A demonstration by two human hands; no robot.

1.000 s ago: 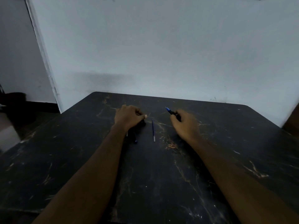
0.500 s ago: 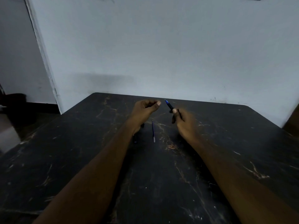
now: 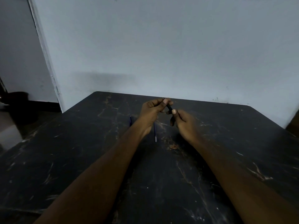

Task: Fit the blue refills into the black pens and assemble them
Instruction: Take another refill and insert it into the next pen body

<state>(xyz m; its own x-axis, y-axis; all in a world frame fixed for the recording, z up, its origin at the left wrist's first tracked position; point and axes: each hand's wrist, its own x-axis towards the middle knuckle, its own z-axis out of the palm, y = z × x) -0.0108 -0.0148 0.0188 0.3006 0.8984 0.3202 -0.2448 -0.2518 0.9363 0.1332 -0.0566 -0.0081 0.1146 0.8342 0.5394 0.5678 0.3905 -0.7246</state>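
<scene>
Both hands meet above the middle of the dark table (image 3: 80, 159). My right hand (image 3: 186, 123) grips the black pen barrel (image 3: 169, 107), which slants up to the left. My left hand (image 3: 151, 110) pinches the pen's front end between thumb and fingers, hiding the tip. One blue refill (image 3: 155, 131) lies on the table just below my left wrist. A second blue refill (image 3: 130, 121) shows to the left of that wrist, partly hidden by the arm.
The table's far edge runs close to a pale wall (image 3: 161, 46). A doorway and a dim floor (image 3: 9, 123) open at the left. A brown object (image 3: 293, 125) stands at the table's right edge.
My left hand rose from the table, moved right and took hold of the pen's front end. The blue tip seen earlier is now covered. The right hand lifted the pen a little.
</scene>
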